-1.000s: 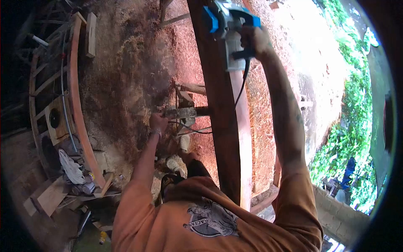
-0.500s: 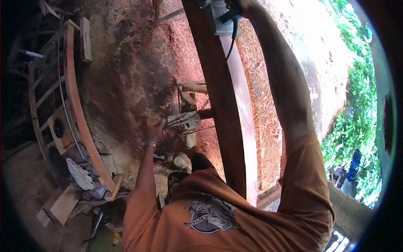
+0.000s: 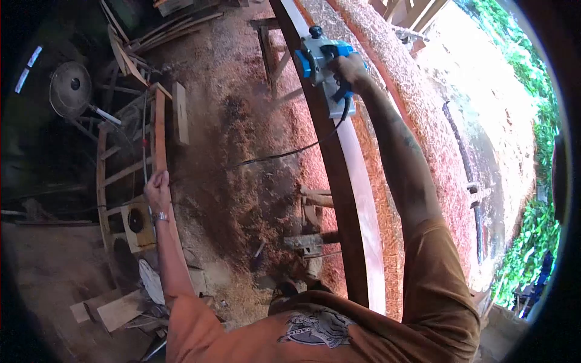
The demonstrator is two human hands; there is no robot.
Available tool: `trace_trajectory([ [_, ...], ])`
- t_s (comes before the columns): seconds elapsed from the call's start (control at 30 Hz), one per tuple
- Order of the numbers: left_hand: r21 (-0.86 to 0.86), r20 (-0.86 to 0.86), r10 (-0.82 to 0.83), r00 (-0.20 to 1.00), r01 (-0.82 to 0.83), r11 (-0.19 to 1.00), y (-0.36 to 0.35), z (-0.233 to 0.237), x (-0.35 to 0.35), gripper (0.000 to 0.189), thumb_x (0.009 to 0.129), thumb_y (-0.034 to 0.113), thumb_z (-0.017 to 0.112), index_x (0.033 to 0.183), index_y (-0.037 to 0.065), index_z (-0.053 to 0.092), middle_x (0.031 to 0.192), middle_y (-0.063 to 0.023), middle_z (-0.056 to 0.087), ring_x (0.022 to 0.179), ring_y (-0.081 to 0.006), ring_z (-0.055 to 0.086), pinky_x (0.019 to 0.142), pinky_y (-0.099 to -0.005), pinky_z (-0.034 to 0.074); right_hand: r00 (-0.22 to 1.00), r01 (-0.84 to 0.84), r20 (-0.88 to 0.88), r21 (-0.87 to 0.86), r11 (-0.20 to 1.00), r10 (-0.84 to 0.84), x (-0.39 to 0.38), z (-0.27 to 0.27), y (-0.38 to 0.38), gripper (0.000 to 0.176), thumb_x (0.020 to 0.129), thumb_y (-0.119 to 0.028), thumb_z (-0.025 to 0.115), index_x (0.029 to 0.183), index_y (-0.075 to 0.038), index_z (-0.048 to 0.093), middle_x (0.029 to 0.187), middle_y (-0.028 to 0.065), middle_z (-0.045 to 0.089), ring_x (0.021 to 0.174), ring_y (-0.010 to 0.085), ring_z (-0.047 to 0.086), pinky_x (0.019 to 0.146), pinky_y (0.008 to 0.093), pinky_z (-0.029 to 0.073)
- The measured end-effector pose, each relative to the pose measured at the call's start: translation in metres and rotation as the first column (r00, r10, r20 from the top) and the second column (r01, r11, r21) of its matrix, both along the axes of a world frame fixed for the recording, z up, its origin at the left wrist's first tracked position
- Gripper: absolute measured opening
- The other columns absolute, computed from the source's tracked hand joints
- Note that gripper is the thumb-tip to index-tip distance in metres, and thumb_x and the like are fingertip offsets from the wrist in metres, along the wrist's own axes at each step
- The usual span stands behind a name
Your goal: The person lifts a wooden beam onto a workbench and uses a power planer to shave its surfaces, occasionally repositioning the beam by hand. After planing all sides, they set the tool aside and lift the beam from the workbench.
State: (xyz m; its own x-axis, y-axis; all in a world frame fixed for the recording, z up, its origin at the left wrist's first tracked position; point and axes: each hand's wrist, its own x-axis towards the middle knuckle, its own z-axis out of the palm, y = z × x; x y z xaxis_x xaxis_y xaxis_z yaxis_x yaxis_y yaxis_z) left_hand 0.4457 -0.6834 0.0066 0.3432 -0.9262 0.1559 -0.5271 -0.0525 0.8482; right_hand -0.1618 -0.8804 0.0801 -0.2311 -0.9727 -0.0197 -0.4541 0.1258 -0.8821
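My right hand [image 3: 349, 69] is wrapped round the rear handle of a blue and silver electric planer [image 3: 316, 60]. The planer rests on the pale top face of a long, dark reddish wooden beam [image 3: 339, 175]. From its rear a black power cord [image 3: 284, 155] sweeps left across the floor area towards my left hand [image 3: 158, 192]. That hand is closed and held out to the left, its fingers pinched on the cord, whose last stretch is faint. In this view the hand overlaps a curved wooden rail [image 3: 160, 136].
Wood shavings [image 3: 236, 121] cover the floor and lie thick right of the beam. Wooden trestles [image 3: 315, 199] stand under the beam. At left are a round fan [image 3: 70, 89], a slatted wooden frame [image 3: 130, 172] and loose boards [image 3: 121, 308]. Green foliage [image 3: 514, 66] is at right.
My left hand has swung out left and up, and the cord now stretches across towards it. The view has shifted, bringing the whole planer into sight, with my right hand still on it.
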Motion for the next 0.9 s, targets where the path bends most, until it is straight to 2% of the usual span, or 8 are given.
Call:
trace_trajectory([
  [0.07,-0.042,0.135,-0.014,0.991,0.020,0.999,-0.031,0.045,-0.021,0.034,0.098,0.028,0.070,0.110,-0.003,0.073,0.092,-0.0033,0.072,0.085,-0.0105,0.066,0.076,-0.0271,0.051,0.990,0.013,0.139,0.053,0.999,-0.021,0.004,0.003,0.000,0.018,0.077,-0.017,0.070,0.075,0.000,0.069,0.064,0.0054,0.061,0.055,0.0157,0.056,0.051,0.0348,0.043],
  [0.2,-0.111,0.065,-0.169,0.983,0.175,0.978,-0.082,0.046,-0.044,0.032,0.100,0.028,0.066,0.112,-0.001,0.074,0.099,-0.0047,0.074,0.092,-0.0119,0.067,0.081,-0.0283,0.052,1.000,0.029,0.006,-0.016,0.999,-0.029,-0.007,-0.014,-0.012,0.020,0.080,-0.019,0.070,0.078,0.000,0.069,0.066,0.0039,0.059,0.057,0.0146,0.057,0.051,0.0336,0.043],
  [0.27,-0.046,-0.023,-0.204,0.979,0.203,0.978,-0.098,0.008,-0.052,0.030,0.099,0.027,0.067,0.111,0.000,0.075,0.101,-0.0061,0.076,0.093,-0.0139,0.069,0.083,-0.0306,0.053,0.985,-0.077,-0.156,0.011,0.997,0.078,-0.010,-0.008,-0.004,0.024,0.087,-0.024,0.066,0.086,-0.001,0.072,0.069,0.0039,0.062,0.062,0.0133,0.060,0.055,0.0342,0.048],
  [0.3,-0.007,-0.042,-0.251,0.967,0.251,0.968,-0.103,-0.021,-0.052,0.031,0.099,0.027,0.067,0.111,0.000,0.075,0.101,-0.0067,0.076,0.094,-0.0148,0.069,0.084,-0.0314,0.053,0.713,-0.417,-0.639,-0.056,0.907,0.288,-0.018,-0.010,-0.001,0.024,0.087,-0.024,0.067,0.086,0.000,0.072,0.069,0.0037,0.061,0.061,0.0131,0.060,0.055,0.0342,0.048],
  [0.37,0.089,-0.028,-0.327,0.945,0.328,0.941,-0.110,-0.105,-0.042,0.034,0.098,0.030,0.068,0.111,-0.001,0.075,0.101,-0.0087,0.077,0.093,-0.0158,0.070,0.085,-0.0327,0.054,0.995,-0.058,-0.074,0.062,0.996,0.063,-0.003,-0.003,0.006,0.017,0.086,-0.017,0.069,0.081,-0.002,0.071,0.066,0.0013,0.059,0.054,0.0115,0.055,0.051,0.0314,0.044],
  [0.4,0.138,0.007,-0.355,0.935,0.350,0.926,-0.114,-0.138,-0.036,0.036,0.098,0.031,0.068,0.112,-0.002,0.074,0.100,-0.0100,0.077,0.093,-0.0159,0.070,0.085,-0.0333,0.054,0.990,0.029,0.132,0.086,0.996,-0.040,0.007,0.004,0.012,0.012,0.084,-0.015,0.070,0.077,-0.005,0.068,0.063,-0.0002,0.056,0.052,0.0100,0.051,0.050,0.0290,0.041],
  [0.57,0.402,-0.189,-0.440,0.878,0.478,0.781,-0.086,-0.210,-0.041,0.036,0.099,0.035,0.065,0.107,0.000,0.075,0.094,-0.0114,0.077,0.086,-0.0181,0.071,0.079,-0.0344,0.054,0.988,0.050,0.145,0.071,0.996,-0.060,0.014,0.013,0.016,0.008,0.082,-0.010,0.070,0.085,-0.006,0.064,0.064,-0.0009,0.054,0.051,0.0099,0.051,0.048,0.0278,0.039],
  [0.9,0.449,-0.122,-0.644,0.755,0.621,0.643,-0.152,-0.186,-0.026,0.037,0.099,0.032,0.062,0.104,-0.003,0.072,0.087,-0.0181,0.073,0.080,-0.0228,0.070,0.073,-0.0376,0.053,0.988,0.097,0.109,0.127,0.987,-0.111,0.018,0.024,0.018,0.009,0.077,-0.010,0.068,0.084,-0.005,0.062,0.064,-0.0006,0.055,0.053,0.0103,0.052,0.049,0.0292,0.039],
])
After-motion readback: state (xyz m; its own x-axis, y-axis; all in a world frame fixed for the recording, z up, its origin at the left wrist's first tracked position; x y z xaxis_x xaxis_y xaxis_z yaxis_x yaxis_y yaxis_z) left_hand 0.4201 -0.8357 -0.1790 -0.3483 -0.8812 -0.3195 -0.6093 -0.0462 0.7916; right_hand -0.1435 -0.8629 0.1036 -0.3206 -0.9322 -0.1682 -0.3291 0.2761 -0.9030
